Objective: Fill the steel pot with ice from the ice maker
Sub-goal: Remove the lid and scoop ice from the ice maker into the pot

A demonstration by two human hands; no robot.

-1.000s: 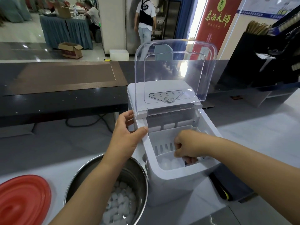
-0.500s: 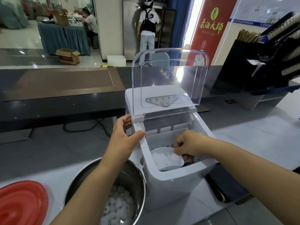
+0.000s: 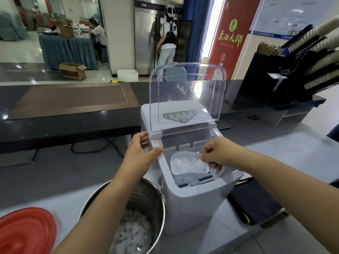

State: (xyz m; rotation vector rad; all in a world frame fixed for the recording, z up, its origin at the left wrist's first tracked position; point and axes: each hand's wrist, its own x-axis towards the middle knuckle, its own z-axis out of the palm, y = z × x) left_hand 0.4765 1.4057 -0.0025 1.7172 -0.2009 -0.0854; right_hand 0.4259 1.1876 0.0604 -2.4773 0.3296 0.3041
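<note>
A white ice maker point(image 3: 198, 200) stands in the middle of the counter with its clear lid point(image 3: 187, 92) raised upright. My left hand point(image 3: 140, 154) grips the machine's left top edge, thumb over the rim. My right hand point(image 3: 218, 154) holds a clear plastic scoop point(image 3: 189, 165) heaped with ice, lifted above the ice basket inside the opening. More ice lies in the basket below the scoop. The steel pot point(image 3: 146, 197) sits low and left of the machine, partly under my left forearm, with a layer of ice cubes point(image 3: 134, 233) in its bottom.
A red lid point(image 3: 25, 231) lies at the bottom left on the white counter. A dark raised bar top point(image 3: 64, 114) runs behind the machine. A black rack of paper cups point(image 3: 302, 70) stands at the right. A dark bag point(image 3: 253, 204) lies right of the machine. People stand in the background.
My right hand has drawn the scoop up out of the ice basket, now full of ice. My left hand has stayed on the machine's edge. My head has tilted slightly down.
</note>
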